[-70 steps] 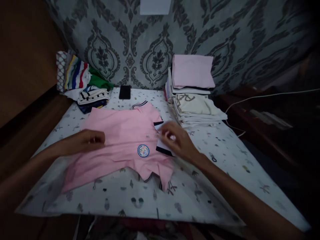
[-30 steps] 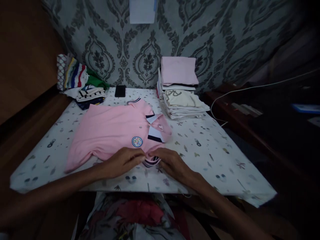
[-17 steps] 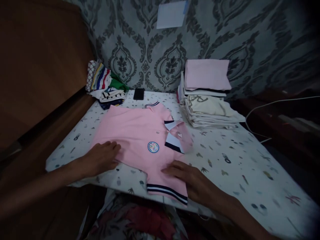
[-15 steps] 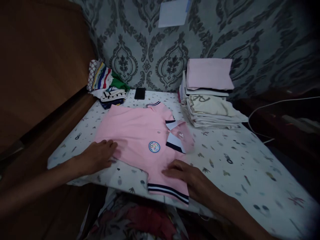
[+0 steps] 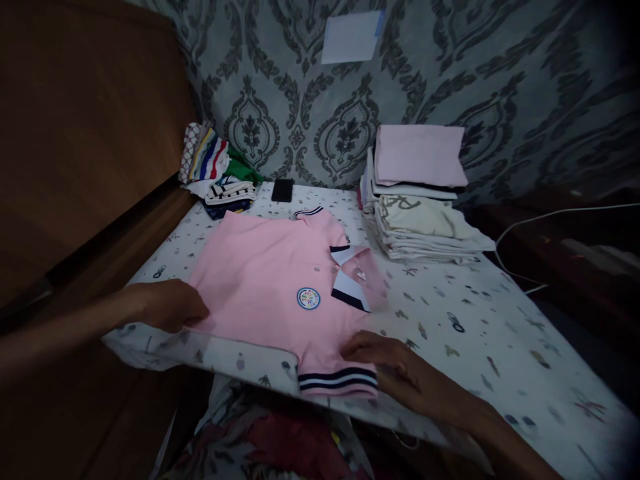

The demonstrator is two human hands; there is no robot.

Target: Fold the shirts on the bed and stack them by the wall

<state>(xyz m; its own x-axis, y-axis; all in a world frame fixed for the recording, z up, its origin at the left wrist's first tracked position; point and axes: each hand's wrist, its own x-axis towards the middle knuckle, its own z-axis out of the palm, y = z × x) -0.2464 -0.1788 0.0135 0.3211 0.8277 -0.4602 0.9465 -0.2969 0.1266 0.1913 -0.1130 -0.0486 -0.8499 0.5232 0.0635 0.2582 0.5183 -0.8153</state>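
A: Where is the shirt (image 5: 255,267), and which way does it point?

B: It lies flat on the table (image 5: 425,287), front up, by the near edge. The collar (image 5: 350,288) points right and the hem (image 5: 209,253) left, so the long axis runs across the table, slanting a little nearer at the collar end. The badge (image 5: 309,299) faces up.

A: And the sleeves?

B: The far sleeve (image 5: 323,223) points toward the wall (image 5: 300,87). The near sleeve (image 5: 333,360) points toward the person, its striped cuff at the table's near edge.

A: What are the hands doing?

B: The left hand (image 5: 173,307) is at the near corner of the hem, fingers curled; whether it grips the fabric, B cannot tell. The right hand (image 5: 400,373) is partly curled, fingertips on the near sleeve; a firm pinch there cannot be made out either.

A: Where is there room?

B: The widest stretch of table is right of the collar, toward the right edge. The stack (image 5: 425,213) bounds it at the back, with a narrow gap to the far sleeve. The pile (image 5: 220,177) sits just beyond the hem's far corner, and the black slab (image 5: 283,190) lies behind the shirt, near the wall. Along the front, only a thin strip shows beside the body.
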